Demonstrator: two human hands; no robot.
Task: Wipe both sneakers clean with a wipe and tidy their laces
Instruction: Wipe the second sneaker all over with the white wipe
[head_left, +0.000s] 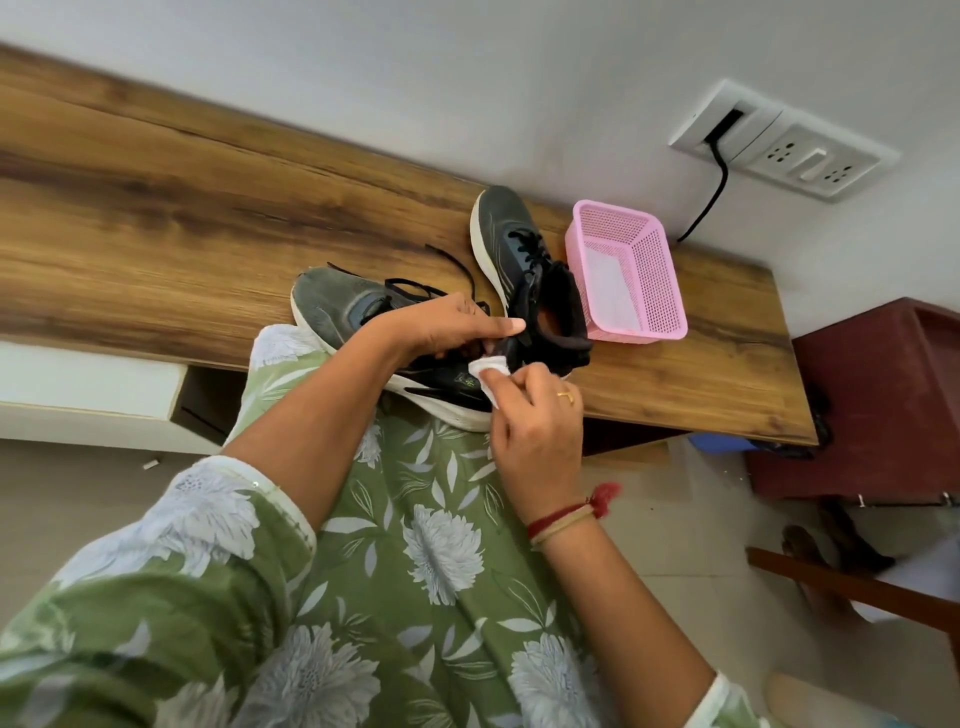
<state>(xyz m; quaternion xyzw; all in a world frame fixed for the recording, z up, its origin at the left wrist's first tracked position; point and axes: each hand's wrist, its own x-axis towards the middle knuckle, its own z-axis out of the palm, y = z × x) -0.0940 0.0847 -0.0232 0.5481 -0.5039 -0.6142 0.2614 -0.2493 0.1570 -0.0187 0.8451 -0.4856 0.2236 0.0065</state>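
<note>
Floral dress (415, 545) below; right hand (537, 431) pinches wipe (487, 370), left hand (447, 325) grips sneaker (332, 306) on wooden desk (156, 234).

The worktop (156, 234) is warm brown, streaked with darker wood grain. The basket (655, 270) on it is candy pink, its walls a fine mesh of holes. Just left of the basket the dark sneaker (501, 228) is near-black. Further left, the grey sneaker (332, 306) is a faded slate. Both have white soles and black laces (413, 285). The wipe (488, 371) is white. The dress (415, 545) is sage green, printed with white flowers and pale leaves. Below the basket I see a red wrist thread (566, 514) and a gold ring (566, 397). To the right of the basket the cabinet (883, 395) is maroon. Above the basket there is a white switch plate (789, 150) and a black cable (716, 192).
</note>
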